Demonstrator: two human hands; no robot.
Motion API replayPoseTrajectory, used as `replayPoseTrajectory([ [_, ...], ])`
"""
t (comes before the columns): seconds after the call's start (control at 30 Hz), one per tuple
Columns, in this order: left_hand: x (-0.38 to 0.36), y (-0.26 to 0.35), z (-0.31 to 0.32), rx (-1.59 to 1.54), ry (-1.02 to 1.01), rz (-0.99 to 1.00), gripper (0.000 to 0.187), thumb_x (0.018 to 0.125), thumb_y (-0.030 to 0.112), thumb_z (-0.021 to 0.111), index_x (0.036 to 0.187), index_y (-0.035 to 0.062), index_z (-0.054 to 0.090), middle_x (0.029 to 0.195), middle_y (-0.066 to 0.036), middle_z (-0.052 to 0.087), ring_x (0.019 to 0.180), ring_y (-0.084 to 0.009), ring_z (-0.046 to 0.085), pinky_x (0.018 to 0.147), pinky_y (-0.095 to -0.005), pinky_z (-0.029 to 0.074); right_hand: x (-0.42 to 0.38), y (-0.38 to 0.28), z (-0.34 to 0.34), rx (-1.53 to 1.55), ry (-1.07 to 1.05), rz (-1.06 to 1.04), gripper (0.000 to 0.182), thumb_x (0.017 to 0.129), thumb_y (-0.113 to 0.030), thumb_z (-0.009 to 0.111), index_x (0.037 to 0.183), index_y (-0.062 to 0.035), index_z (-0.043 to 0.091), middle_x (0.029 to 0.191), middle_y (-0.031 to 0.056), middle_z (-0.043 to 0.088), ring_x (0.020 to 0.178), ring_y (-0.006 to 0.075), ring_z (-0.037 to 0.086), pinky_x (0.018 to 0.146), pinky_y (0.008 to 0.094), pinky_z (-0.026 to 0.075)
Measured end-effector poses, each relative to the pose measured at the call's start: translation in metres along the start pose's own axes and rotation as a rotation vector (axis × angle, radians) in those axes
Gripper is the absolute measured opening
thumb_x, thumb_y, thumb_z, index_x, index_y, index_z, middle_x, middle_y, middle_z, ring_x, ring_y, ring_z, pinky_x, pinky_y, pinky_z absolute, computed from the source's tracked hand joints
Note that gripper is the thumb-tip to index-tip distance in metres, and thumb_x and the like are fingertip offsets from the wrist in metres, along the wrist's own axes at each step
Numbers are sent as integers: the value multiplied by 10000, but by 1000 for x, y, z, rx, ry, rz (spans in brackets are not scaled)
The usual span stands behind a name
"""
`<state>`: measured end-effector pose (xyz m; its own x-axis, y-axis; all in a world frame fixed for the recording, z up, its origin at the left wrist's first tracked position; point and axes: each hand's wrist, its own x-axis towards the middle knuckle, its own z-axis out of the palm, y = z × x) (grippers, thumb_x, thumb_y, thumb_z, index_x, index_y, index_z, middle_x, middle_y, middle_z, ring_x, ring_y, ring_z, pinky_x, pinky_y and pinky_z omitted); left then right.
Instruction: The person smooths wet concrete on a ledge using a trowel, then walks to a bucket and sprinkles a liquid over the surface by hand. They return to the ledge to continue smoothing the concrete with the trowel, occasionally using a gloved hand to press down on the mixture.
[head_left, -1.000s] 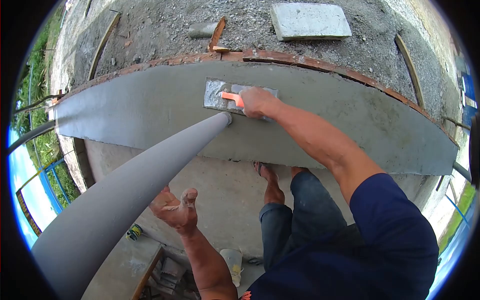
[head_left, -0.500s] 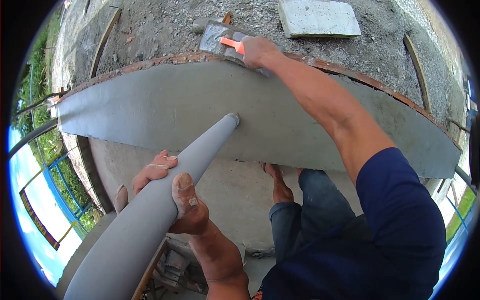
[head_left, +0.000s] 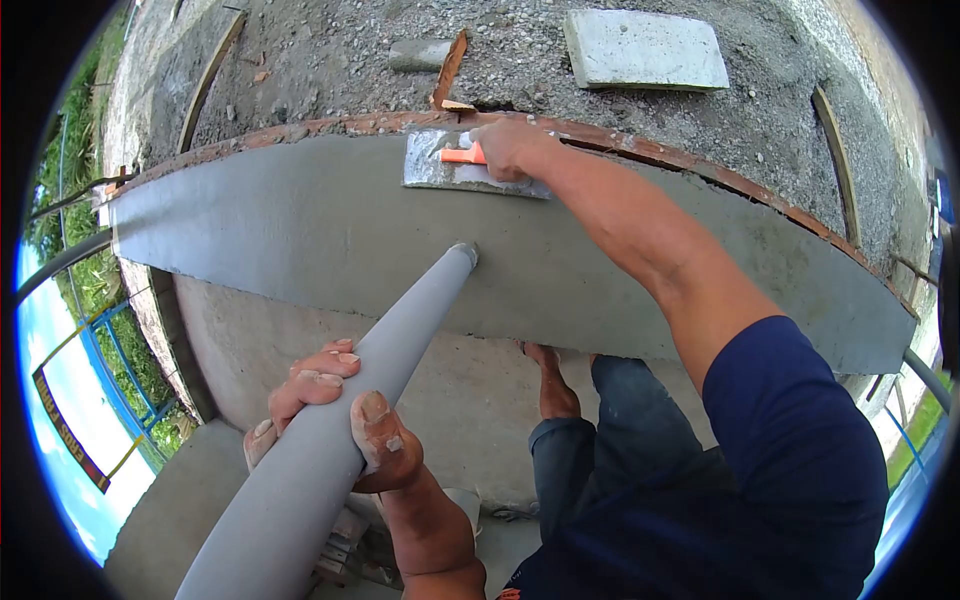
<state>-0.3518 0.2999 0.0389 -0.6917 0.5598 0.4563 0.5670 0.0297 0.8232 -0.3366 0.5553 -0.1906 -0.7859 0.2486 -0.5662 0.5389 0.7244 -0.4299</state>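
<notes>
My left hand is wrapped round a thick grey pipe, which rises from the wet cement surface toward me. My right hand is closed on the orange handle of a flat trowel. The trowel's rectangular, cement-smeared blade lies against the smooth grey cement, just inside its far edge and beyond the pipe's foot. Part of the handle is hidden in my fingers.
A wooden form strip runs along the far edge of the cement. Beyond it lie gravel, a concrete block, a short grey cylinder and a splinter of wood. My legs are below the slab.
My right hand has brought the trowel from across the far edge down onto the cement, its blade now flatter. The wood splinter behind it has come into view. My left hand still grips the pipe.
</notes>
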Motion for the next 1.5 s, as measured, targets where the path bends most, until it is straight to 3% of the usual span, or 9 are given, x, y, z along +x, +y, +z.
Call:
replayPoseTrajectory([
  [0.3, 4, 11, 11, -23, 113, 12, 456, 762, 24, 604, 1095, 50, 293, 905, -115, 494, 813, -253, 564, 796, -473, 511, -91, 24, 18, 20, -221, -29, 553, 672, -3, 584, 1223, -40, 552, 1074, 209, 640, 1014, 370, 611, 821, 435, 506],
  [0.5, 0, 5, 5, 4, 61, 20, 564, 775, 45, 644, 1149, 111, 228, 947, -107, 475, 793, -238, 541, 738, -463, 506, -51, 13, -18, 98, 51, 63, 362, 732, -46, 570, 1092, -4, 571, 1065, 219, 636, 1016, 365, 612, 827, 443, 504],
  [0.63, 1, 4, 7, -27, 76, 1, 571, 774, 43, 640, 1157, 115, 223, 953, -109, 472, 792, -239, 540, 737, -462, 505, -31, 9, 21, 63, -1, 59, 328, 710, -37, 590, 1035, 0, 599, 1061, 213, 640, 1009, 354, 619, 801, 434, 517],
  [0.9, 1, 4, 2, 2, 25, 38, 581, 774, 41, 640, 1168, 119, 221, 969, -113, 471, 801, -245, 540, 730, -462, 502, -154, 45, 49, 23, -121, 195, 331, 707, -41, 582, 1037, -28, 598, 981, 231, 651, 937, 385, 631, 762, 441, 522],
  [1.0, 0, 2, 3, -16, 12, 46, 584, 772, 23, 633, 1175, 116, 220, 975, -115, 472, 800, -247, 542, 731, -463, 503, -189, 61, 48, 189, 78, 355, 306, 699, -63, 604, 992, 20, 571, 816, 208, 660, 745, 338, 667, 665, 422, 526],
  [1.2, 3, 5, 1, 29, -12, 51, 589, 761, -7, 623, 1178, 96, 220, 981, -121, 476, 802, -252, 551, 741, -461, 509, -182, 11, 66, 1397, 112, 223, 423, 670, -176, 711, 989, 59, 562, 756, 158, 625, 546, 188, 592, 577, 344, 498],
  [1.27, 3, 5, 1, 36, -17, 69, 587, 761, -12, 621, 1178, 88, 220, 980, -123, 476, 808, -254, 555, 746, -461, 513, -162, -19, 94, 1223, 124, 257, 376, 708, -189, 692, 967, 51, 563, 809, 193, 636, 621, 266, 624, 627, 358, 504],
  [1.33, 3, 4, 0, 50, -38, 70, 590, 761, -12, 623, 1184, 81, 222, 980, -126, 476, 815, -255, 560, 751, -461, 516, -145, -49, 123, 867, 330, 234, 393, 746, -206, 672, 1010, 50, 534, 894, 247, 635, 790, 367, 645, 717, 403, 509],
  [1.5, 3, 4, -2, 56, -40, 73, 554, 760, -7, 633, 1162, 54, 256, 963, -126, 488, 825, -257, 573, 749, -452, 520, -125, -80, 135, 866, 235, 432, 424, 763, -208, 653, 1059, 43, 481, 995, 281, 614, 964, 426, 601, 842, 461, 473],
])
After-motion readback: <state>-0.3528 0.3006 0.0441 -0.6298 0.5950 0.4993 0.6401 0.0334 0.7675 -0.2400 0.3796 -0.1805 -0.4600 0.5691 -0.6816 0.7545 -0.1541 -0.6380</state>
